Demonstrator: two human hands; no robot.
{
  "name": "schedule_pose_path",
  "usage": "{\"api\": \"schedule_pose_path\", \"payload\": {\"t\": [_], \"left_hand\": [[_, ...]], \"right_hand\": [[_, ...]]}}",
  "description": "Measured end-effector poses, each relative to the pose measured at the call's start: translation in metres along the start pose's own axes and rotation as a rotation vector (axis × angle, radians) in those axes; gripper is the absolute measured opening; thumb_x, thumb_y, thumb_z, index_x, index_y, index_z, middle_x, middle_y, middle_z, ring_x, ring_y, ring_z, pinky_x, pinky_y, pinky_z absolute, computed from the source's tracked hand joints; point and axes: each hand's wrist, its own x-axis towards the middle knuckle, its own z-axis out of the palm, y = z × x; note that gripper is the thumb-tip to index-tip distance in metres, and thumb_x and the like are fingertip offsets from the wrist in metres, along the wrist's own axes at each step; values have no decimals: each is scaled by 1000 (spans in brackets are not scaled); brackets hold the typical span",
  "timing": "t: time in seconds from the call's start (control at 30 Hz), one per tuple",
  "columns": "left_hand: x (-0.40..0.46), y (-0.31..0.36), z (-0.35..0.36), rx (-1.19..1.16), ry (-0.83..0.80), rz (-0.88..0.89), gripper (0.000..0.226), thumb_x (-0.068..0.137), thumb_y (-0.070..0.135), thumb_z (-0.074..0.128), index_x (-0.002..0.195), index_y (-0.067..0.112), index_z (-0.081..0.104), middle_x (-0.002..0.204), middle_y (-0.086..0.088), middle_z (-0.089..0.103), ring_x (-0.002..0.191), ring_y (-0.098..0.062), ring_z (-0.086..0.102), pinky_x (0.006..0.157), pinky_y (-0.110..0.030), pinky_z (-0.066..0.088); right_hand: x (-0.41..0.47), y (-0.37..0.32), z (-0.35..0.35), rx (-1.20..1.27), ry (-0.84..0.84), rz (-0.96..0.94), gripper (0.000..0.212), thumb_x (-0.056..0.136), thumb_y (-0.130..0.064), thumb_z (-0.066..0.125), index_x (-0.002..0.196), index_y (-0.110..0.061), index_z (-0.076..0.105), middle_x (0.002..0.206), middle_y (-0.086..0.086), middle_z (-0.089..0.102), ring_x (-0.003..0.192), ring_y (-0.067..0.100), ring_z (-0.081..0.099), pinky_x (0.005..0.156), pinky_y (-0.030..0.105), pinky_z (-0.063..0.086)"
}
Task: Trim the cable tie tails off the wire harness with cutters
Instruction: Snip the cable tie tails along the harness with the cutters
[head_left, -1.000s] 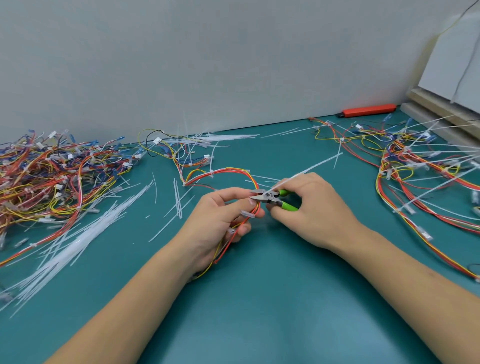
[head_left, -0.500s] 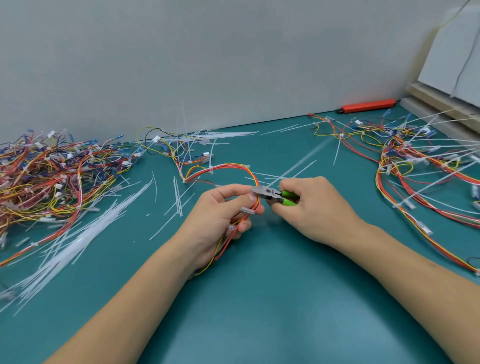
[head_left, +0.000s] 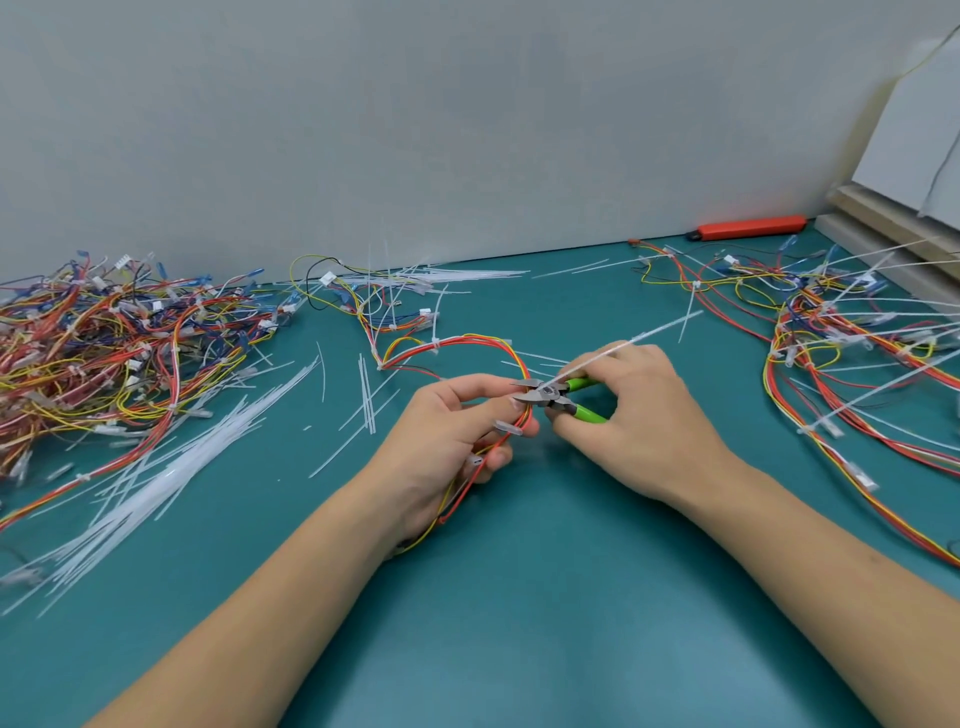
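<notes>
- Teal desk (head_left: 519, 597) against a grey wall, loose white tie offcuts (head_left: 156, 483) lying at left.
- Left hand (head_left: 447, 441): grip curled round the wire harness (head_left: 467, 340) mid-desk.
- Right hand (head_left: 639, 415): grip squeezing green-handled cutters (head_left: 558, 397), blades parted beside the harness, a tie tail (head_left: 649, 335) slanting over the knuckles.

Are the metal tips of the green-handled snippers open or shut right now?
Open. The green-handled cutters in the right hand show two metal blades spread apart, with a gap between them, beside the orange and yellow wire harness.

no readable text, label, brand, number or sign anywhere; too small and blurred to make out.
</notes>
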Motion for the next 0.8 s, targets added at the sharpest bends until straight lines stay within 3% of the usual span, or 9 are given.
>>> {"api": "schedule_pose_path", "payload": {"t": [0.1, 0.3, 0.43, 0.5, 0.63, 0.73, 0.8], "left_hand": [[1, -1, -1, 0, 2, 1, 15, 92, 9, 67, 106, 7, 71, 83, -15, 72, 44, -14, 44, 38, -16, 31], [1, -2, -2, 4, -1, 9, 14, 93, 12, 68, 106, 7, 70, 84, -14, 72, 44, -14, 45, 37, -16, 30], [1, -1, -2, 12, -20, 12, 17, 93, 14, 68, 106, 4, 70, 84, -13, 72, 45, -14, 44, 38, -16, 29], [1, -1, -2, 14, -25, 13, 15, 92, 15, 69, 103, 6, 71, 84, -12, 72, 46, -14, 44, 38, -16, 29], [0, -1, -1, 13, -37, 16, 6, 92, 17, 70, 95, 16, 75, 83, -12, 72, 45, -14, 44, 38, -16, 30], [0, -1, -2, 14, -21, 17, 9, 92, 15, 69, 99, 12, 73, 83, -12, 72, 45, -14, 44, 38, -16, 31], [0, -1, -1, 10, -15, 14, 10, 93, 14, 69, 101, 11, 73, 83, -12, 72, 45, -14, 45, 38, -16, 32]], "right_hand": [[1, -1, -1, 8, -22, 18, 29, 78, -44, 67, 107, -37, 70, 104, -18, 64, 111, 13, 49, 103, 42, 45], [1, 0, 0, -9, -13, 23, 13, 79, -40, 72, 90, -33, 70, 86, -15, 63, 96, 15, 52, 92, 41, 48], [-1, 1, -1, -17, -2, 44, 25, 73, -38, 68, 64, -20, 53, 56, -4, 49, 61, 19, 45, 58, 34, 36], [-1, -1, 0, -36, -12, 50, 30, 73, -30, 68, 60, -18, 44, 53, -1, 43, 55, 20, 37, 51, 33, 30], [-3, -2, 2, -39, 6, 49, 34, 76, -25, 68, 59, -18, 40, 51, 0, 39, 54, 20, 35, 51, 34, 32], [-3, 0, 3, -7, 5, 55, 25, 78, -31, 70, 65, -22, 52, 56, -4, 50, 60, 19, 46, 59, 36, 40], [-2, -1, 1, 5, -1, 25, 11, 79, -33, 70, 74, -26, 63, 64, -11, 59, 74, 18, 54, 72, 37, 46]]}}
